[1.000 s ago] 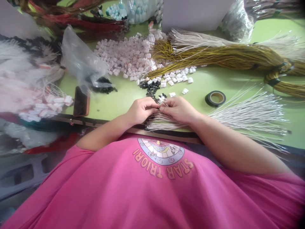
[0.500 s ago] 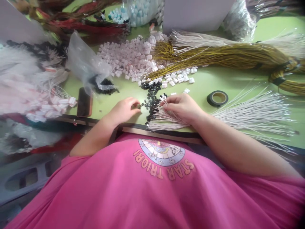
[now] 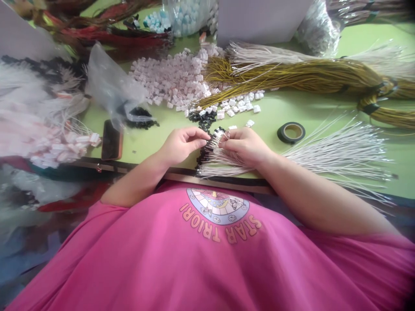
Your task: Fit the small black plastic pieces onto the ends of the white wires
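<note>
Our left hand [image 3: 183,147] has moved right, almost pinched, its hold unclear; our right hand [image 3: 245,144], nearer, pinches white wires [image 3: 335,149] running left to right.

White wires [image 3: 343,151]; black pieces [image 3: 205,123]; green tabletop [image 3: 147,142]; yellow-brown bundle [image 3: 301,77]; pink printed shirt [image 3: 155,246].

Green tabletop [image 3: 285,106] leaves passage between yellow wires [image 3: 324,77] and tape roll [image 3: 292,141], while white wires [image 3: 340,151] block the near side.

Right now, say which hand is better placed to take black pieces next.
Probably the left hand: it is beside the black pieces, while the right hand seems to hold white wires.
</note>
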The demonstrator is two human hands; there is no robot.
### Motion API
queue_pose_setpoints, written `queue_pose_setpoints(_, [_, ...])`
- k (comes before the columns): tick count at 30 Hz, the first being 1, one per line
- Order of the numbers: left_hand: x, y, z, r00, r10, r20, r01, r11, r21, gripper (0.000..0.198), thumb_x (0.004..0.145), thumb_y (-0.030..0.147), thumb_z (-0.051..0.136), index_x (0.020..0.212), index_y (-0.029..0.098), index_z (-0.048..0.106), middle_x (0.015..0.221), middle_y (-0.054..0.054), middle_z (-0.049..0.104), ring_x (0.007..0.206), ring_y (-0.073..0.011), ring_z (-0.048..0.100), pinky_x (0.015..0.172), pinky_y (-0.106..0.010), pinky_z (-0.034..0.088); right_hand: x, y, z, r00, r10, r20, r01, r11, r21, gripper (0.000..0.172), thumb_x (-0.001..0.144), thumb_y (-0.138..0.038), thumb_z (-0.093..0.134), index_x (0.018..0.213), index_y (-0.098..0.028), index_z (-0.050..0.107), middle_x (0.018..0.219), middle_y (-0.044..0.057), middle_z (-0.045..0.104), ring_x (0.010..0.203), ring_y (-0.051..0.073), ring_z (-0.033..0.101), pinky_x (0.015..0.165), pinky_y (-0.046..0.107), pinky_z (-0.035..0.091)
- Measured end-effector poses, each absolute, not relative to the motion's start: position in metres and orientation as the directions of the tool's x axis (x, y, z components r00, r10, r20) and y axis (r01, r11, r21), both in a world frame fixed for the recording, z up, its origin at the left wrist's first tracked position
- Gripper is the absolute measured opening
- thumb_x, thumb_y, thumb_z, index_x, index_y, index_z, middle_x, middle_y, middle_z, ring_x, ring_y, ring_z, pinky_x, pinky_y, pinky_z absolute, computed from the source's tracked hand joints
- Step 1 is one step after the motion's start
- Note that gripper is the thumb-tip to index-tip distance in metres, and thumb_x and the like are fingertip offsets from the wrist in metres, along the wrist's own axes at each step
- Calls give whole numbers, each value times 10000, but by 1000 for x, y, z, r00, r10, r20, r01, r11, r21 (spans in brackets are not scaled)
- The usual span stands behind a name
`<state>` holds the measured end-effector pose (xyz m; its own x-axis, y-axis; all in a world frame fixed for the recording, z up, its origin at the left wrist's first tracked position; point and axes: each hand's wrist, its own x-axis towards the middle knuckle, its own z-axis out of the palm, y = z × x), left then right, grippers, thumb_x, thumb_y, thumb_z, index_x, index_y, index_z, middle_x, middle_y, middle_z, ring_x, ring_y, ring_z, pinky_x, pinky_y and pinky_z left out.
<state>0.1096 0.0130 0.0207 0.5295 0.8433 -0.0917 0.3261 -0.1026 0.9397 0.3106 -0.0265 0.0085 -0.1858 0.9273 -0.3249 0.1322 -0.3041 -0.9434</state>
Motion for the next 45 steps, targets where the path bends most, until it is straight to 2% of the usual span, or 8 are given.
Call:
queue_pose_setpoints(6, [119,15,-3,468,881,-70,278,-72,958,239,681,258,703,900,172,661,855,-27,677,749,-125,617,770,-300,516,309,-29,12,-180,951,-251,203,-214,-955,186,665,-282,605,734,-125,677,580,-2,581,502,76,452,498,222,354])
queue_pose_setpoints(15, [119,12,-9,427,899,-100,318,-45,947,243,641,315,740,823,167,675,822,-34,689,729,-136,624,738,-299,517,307,-30,12,-147,961,-232,262,-189,-947,142,659,-244,577,662,-120,647,527,-15,531,475,64,417,466,209,324])
queue_pose_setpoints(27, [124,8,-8,510,857,76,277,-247,929,116,681,243,702,770,169,695,809,-37,671,763,-139,617,748,-284,500,309,-28,15,-263,942,-209,340,-113,-934,206,704,-249,524,528,-144,526,453,-58,392,447,42,324,483,218,280])
queue_pose_setpoints(32, [126,9,-10,537,839,92,315,-300,900,96,700,211,685,780,159,691,777,-30,652,736,-132,607,718,-275,485,307,-26,12,-236,947,-216,372,-117,-921,196,698,-277,556,559,-138,564,466,-52,431,461,49,353,488,215,296])
queue_pose_setpoints(36, [116,14,3,587,802,106,414,-410,813,111,721,236,674,804,162,674,890,-39,638,812,-141,590,761,-280,475,307,-25,7,-195,969,-154,405,-63,-912,195,698,-295,569,651,-130,660,592,-5,585,567,91,482,561,226,373])
queue_pose_setpoints(39, [101,24,18,566,824,0,611,-420,671,188,741,226,648,923,184,658,984,-35,631,751,-123,557,737,-280,466,309,-25,6,-94,988,-124,402,-77,-912,225,689,-305,585,746,-126,708,719,37,663,659,134,554,619,255,415])
queue_pose_setpoints(42, [86,35,26,481,875,-60,766,-386,515,199,776,195,596,968,178,649,997,-44,632,753,-127,548,772,-294,452,311,-24,7,-65,982,-177,368,-141,-919,229,661,-295,611,759,-117,716,714,46,673,647,144,567,619,267,426])
queue_pose_setpoints(45, [82,42,19,500,861,-91,786,-407,466,204,794,207,582,983,172,649,994,-49,627,837,-149,561,816,-301,440,311,-25,10,-85,963,-257,302,-221,-927,238,633,-257,628,791,-103,717,671,43,665,609,135,561,604,264,425])
